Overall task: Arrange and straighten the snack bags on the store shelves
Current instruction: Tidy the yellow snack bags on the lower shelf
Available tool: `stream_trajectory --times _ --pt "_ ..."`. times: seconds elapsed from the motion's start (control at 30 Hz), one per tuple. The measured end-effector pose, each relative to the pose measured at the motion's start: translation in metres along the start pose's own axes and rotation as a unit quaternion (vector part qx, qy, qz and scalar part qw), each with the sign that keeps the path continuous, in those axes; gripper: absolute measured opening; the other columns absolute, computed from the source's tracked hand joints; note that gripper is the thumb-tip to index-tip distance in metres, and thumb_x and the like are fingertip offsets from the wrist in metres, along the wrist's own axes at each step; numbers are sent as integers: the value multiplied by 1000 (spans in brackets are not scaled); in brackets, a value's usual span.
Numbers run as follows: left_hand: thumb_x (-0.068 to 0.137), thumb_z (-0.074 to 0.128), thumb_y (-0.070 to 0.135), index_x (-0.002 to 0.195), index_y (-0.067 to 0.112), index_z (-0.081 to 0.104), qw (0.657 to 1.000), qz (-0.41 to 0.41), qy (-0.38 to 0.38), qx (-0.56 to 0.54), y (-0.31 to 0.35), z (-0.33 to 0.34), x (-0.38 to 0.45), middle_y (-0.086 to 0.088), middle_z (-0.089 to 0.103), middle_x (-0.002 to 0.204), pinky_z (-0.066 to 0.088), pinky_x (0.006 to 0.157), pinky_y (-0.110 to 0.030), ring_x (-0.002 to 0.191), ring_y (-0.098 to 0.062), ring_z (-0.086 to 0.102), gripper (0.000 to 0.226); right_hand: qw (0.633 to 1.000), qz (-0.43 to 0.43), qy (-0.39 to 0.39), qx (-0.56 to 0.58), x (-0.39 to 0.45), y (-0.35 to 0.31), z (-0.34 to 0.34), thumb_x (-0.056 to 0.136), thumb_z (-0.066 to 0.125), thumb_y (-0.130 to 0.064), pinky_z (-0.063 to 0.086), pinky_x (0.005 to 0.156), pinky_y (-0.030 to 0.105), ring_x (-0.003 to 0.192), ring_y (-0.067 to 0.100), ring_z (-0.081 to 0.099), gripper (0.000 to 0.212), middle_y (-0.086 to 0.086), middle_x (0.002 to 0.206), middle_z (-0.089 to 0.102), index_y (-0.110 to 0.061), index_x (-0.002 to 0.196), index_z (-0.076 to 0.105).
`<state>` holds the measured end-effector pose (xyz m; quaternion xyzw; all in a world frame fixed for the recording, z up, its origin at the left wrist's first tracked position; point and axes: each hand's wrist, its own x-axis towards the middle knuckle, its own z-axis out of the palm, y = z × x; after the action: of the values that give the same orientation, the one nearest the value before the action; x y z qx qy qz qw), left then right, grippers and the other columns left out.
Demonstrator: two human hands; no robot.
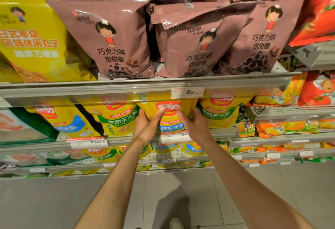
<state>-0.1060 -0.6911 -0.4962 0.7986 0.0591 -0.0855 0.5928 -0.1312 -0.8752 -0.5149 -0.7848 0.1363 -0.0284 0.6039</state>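
Observation:
A yellow corn snack bag with a blue band (169,115) stands on the second shelf, under the upper shelf rail. My left hand (147,125) grips its left side, thumb across the front. My right hand (194,125) grips its right side the same way. Beside it stand a yellow bag with a green band (116,118) on the left and another green-band bag (220,112) on the right. A further blue-band bag (63,120) leans at the far left of that row.
Brown chocolate ring bags (112,34) fill the upper shelf, with a yellow bag (30,34) left and red bags (319,9) right. A price tag (187,92) hangs on the upper rail (72,91). Orange packs (282,127) lie right. Lower shelves hold more bags; grey floor below.

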Motion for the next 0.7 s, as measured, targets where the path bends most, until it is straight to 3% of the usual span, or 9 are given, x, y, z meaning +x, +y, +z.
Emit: stream_trajectory --times 0.1,0.2,0.37,0.43,0.53,0.63,0.7 --pt "73 74 65 133 21 44 1000 -5 2 -19 4 -3 -6 11 65 121 49 93 -27 112 -6 64 80 1000 9 15 -11 -1 -3 -6 90 70 -51 50 76 22 97 7 68 44 -13 107 70 -23 123 59" --pt "82 77 48 132 18 44 1000 3 -2 -30 2 -8 -9 7 66 120 52 86 -17 111 -3 63 66 1000 5 20 -21 -1 -8 -10 90 71 -51 47 70 23 90 5 66 39 -15 100 69 -25 116 59" --pt "88 74 48 119 22 52 999 14 30 -20 2 -4 -3 8 70 110 52 92 -27 103 -1 66 47 999 6 28 -40 5 -14 -7 88 68 -59 40 69 29 76 12 59 42 -14 82 59 -22 106 57" --pt "89 72 49 115 21 53 1000 12 16 -4 6 -5 -1 8 70 106 52 93 -30 99 0 66 43 999 0 27 -40 4 -14 -10 89 67 -58 42 69 31 75 13 60 41 -13 81 58 -22 106 56" --pt "91 73 37 116 21 52 1000 22 14 -17 9 -7 -3 12 68 103 56 84 -18 87 13 65 36 999 -17 38 -19 -1 -10 -16 92 69 -47 48 72 27 84 5 68 30 -19 90 66 -27 113 58" --pt "90 73 41 129 25 46 999 26 23 -36 2 -6 -6 14 68 110 53 80 -14 97 9 65 50 999 -9 22 -24 -5 -6 -18 93 69 -44 50 76 23 92 1 67 37 -27 105 63 -30 125 56" --pt "89 72 48 135 28 46 999 17 9 -34 1 -5 -6 13 67 118 52 88 -22 105 2 64 56 1000 -8 6 -23 -6 -3 -18 95 69 -39 51 78 22 92 0 66 36 -28 107 61 -32 126 52"
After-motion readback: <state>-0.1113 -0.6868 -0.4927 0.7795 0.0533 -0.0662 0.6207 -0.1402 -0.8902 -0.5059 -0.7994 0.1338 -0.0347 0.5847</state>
